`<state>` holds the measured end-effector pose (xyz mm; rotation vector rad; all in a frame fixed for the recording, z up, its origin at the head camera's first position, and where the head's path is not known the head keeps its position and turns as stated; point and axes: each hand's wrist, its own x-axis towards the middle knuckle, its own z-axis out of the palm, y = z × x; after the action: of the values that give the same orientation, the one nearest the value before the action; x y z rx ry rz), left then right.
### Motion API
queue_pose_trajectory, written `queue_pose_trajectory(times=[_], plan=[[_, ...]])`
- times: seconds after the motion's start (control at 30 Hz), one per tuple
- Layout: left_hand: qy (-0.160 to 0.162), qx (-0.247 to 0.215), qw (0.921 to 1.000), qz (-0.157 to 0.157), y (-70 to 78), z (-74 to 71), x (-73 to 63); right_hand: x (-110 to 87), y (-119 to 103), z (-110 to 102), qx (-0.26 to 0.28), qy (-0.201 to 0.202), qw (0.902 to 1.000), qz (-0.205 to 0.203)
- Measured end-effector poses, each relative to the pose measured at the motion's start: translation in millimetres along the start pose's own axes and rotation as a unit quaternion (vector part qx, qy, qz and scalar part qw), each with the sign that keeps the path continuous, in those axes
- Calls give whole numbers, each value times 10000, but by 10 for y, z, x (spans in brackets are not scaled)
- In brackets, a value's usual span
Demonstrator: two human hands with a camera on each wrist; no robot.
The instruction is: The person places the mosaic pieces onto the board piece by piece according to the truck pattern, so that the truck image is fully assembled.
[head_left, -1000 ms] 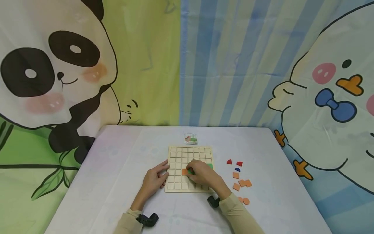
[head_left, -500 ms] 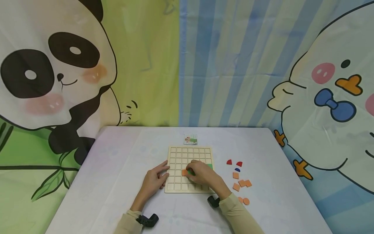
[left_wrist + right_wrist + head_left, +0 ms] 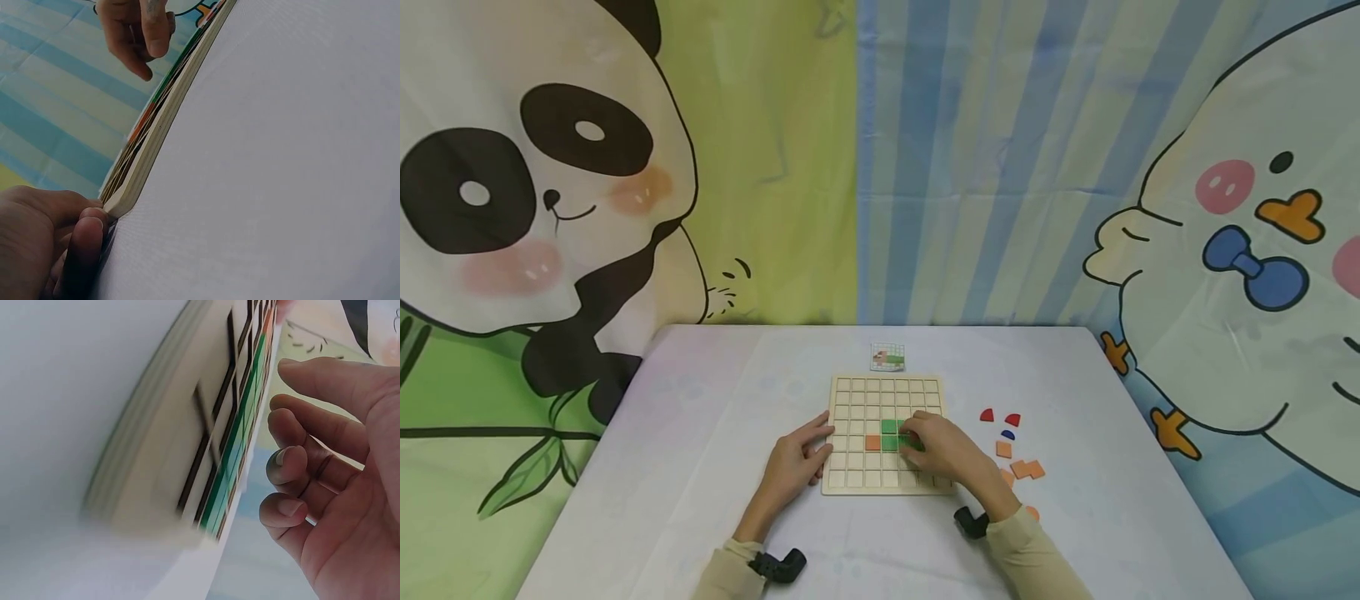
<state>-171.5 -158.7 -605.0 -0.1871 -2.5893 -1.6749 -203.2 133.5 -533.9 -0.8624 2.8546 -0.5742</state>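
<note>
In the head view, a wooden grid board [image 3: 850, 483] lies on the table. One orange square [image 3: 872, 442] and several green squares [image 3: 889, 427] sit in its cells. My left hand [image 3: 797, 457] rests at the board's left edge; the left wrist view shows its fingertips [image 3: 90, 215] touching the board's corner. Over the board's right half is my right hand [image 3: 947, 450], hiding some of the cells and green squares. From the right wrist, its fingers [image 3: 290, 428] look loosely bent and apart, just above the board, with nothing between them.
Right of the board lie two red quarter-round pieces [image 3: 1012, 419], a blue half-round piece [image 3: 1008, 434] and several orange squares [image 3: 1003, 449]. The right sleeve partly covers an orange round piece [image 3: 1033, 512]. A small picture card [image 3: 888, 357] lies behind the board. Printed curtains [image 3: 985, 167] hang beyond the table.
My right hand has shifted right across the board, uncovering green squares next to the orange one. Its forearm now covers more of the loose orange pieces. My left hand has stayed in place.
</note>
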Motion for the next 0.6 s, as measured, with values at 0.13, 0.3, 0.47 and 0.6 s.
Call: queue_pose_trajectory(times=[0.13, 0.3, 0.47, 0.6], plan=[[19, 24, 10000, -8, 10, -2, -3, -146, 143, -31, -2, 150, 9995, 282], [7, -13, 10000, -77, 15, 7, -2, -338, 332, -74, -89, 361, 9972, 645], [17, -61, 10000, -44, 11, 12, -7, -519, 523, -153, 85, 483, 9945, 920], [66, -65, 10000, 38, 0, 23, -4, -653, 687, -203, 179, 520, 9911, 1215]])
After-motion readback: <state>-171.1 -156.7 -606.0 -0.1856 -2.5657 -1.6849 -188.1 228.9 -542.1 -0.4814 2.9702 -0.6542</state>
